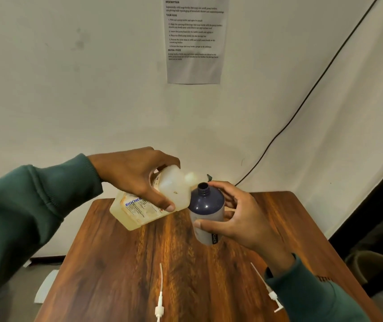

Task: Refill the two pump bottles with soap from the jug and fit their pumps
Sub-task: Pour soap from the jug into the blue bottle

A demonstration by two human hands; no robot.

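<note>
Your left hand [137,175] grips the jug [139,212] from above. It is pale, translucent and boxy, with a worn label in blue lettering. It is tipped on its side above the table, and its blurred spout is just beside the bottle's mouth.

Your right hand [237,217] holds the bottle [205,203], which is dark navy and round-shouldered. Its neck is open and leans slightly towards the jug.

Two white pumps with long thin tubes lie flat on the table nearest you. The middle pump [160,298] lies at the centre. The right pump [267,289] lies beside your right sleeve.
</note>
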